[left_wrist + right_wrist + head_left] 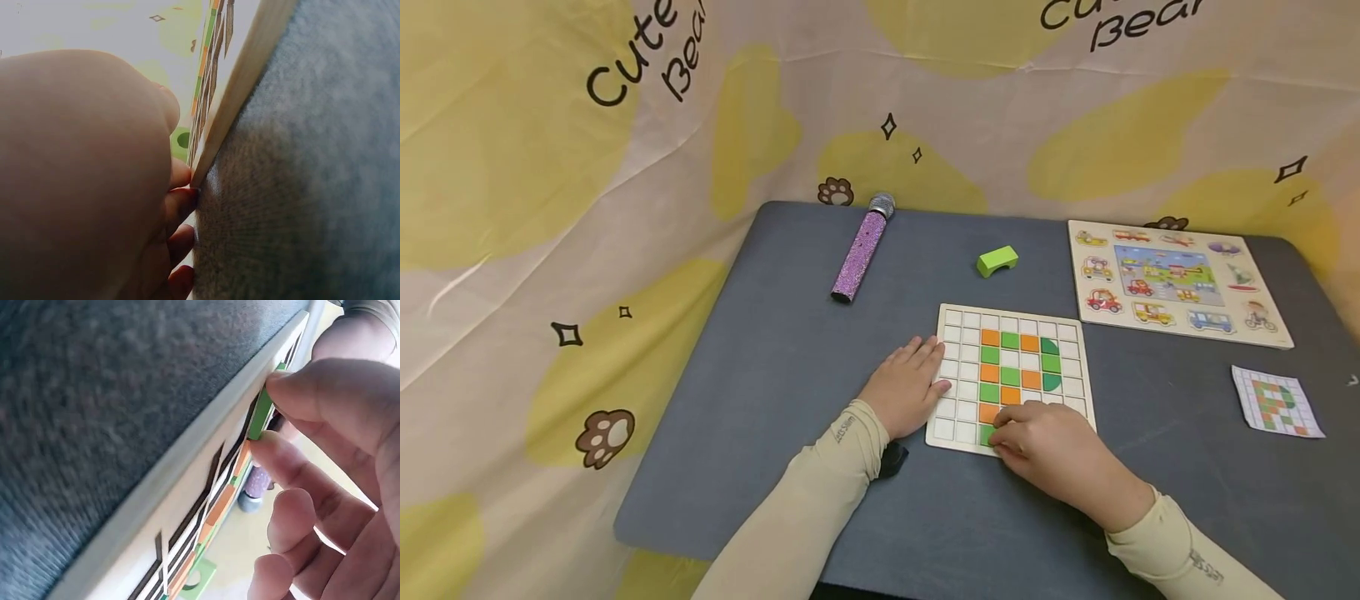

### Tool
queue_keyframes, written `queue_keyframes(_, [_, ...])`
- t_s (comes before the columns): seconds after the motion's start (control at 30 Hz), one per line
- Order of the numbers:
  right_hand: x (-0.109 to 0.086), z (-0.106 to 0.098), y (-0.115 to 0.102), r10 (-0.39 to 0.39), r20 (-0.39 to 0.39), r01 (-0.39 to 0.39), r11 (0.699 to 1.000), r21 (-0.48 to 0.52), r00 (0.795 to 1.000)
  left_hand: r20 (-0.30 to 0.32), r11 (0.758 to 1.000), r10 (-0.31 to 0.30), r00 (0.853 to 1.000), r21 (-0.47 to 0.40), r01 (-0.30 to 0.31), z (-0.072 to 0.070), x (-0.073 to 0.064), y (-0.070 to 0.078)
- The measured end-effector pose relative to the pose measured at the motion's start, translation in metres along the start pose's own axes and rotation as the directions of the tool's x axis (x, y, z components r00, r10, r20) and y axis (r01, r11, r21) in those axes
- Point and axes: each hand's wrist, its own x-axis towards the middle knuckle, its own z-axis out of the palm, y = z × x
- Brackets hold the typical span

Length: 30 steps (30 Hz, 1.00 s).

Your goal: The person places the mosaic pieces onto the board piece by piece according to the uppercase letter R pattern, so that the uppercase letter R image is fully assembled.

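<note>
A wooden grid board (951, 409) lies on the table, with orange and green square tiles and two rounded dark green pieces set in its cells. My left hand (907, 385) rests along the board's left edge, fingers extended; the left wrist view shows its fingertips at the wooden rim. Over the board's near side, my right hand (1060, 454) pinches a green square tile (260, 416) between thumb and index finger, at the bottom of the left tile column. That tile's upper end meets an orange tile (989, 413). The right hand covers several near cells of the grid.
A purple glittery microphone (861, 254) lies at the back left of the grey table (737, 400). Behind the board stands a green arch block (997, 261). At right are a wooden vehicle puzzle (1165, 323) and a small pattern card (1277, 403). A printed cloth hangs behind.
</note>
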Motion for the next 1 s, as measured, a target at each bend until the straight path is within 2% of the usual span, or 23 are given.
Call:
queue_keyframes(0.13, [0.0,0.0,-0.003,-0.01,0.003,0.01,1.0,0.009,1.0,-0.007,1.0,0.004,1.0,0.005,-0.003,0.0,0.0,0.0])
queue_keyframes(0.37, [-0.005,-0.007,0.0,-0.052,0.045,0.048,0.995,0.084,0.998,-0.005,1.0,0.006,1.0,-0.003,-0.006,0.0,-0.001,-0.001])
queue_keyframes(0.47, [-0.016,-0.017,0.008,0.009,0.064,-0.014,0.997,0.078,0.998,0.002,1.0,0.005,1.0,-0.004,-0.005,0.0,0.0,0.0])
queue_keyframes(0.53, [-0.027,-0.026,0.016,0.077,0.081,-0.083,0.994,0.069,0.994,-0.003,1.0,0.009,1.0,-0.003,-0.009,0.0,0.001,0.001])
queue_keyframes(0.63, [-0.047,-0.042,0.031,0.218,0.129,-0.23,0.97,0.081,0.967,-0.01,1.0,0.017,1.0,-0.007,-0.017,-0.001,0.003,0.003])
queue_keyframes(0.77, [-0.074,-0.062,0.053,0.37,0.248,-0.409,0.903,0.13,0.895,-0.016,1.0,0.026,1.0,-0.002,-0.026,0.0,0.006,0.003])
queue_keyframes(0.87, [-0.091,-0.069,0.063,0.403,0.314,-0.466,0.871,0.159,0.86,-0.009,1.0,0.021,1.0,0.004,-0.021,0.002,0.007,0.001])
queue_keyframes(1.0, [-0.11,-0.07,0.063,0.363,0.38,-0.455,0.871,0.187,0.851,0.004,1.0,0.013,1.0,-0.004,-0.013,0.004,0.005,-0.002])
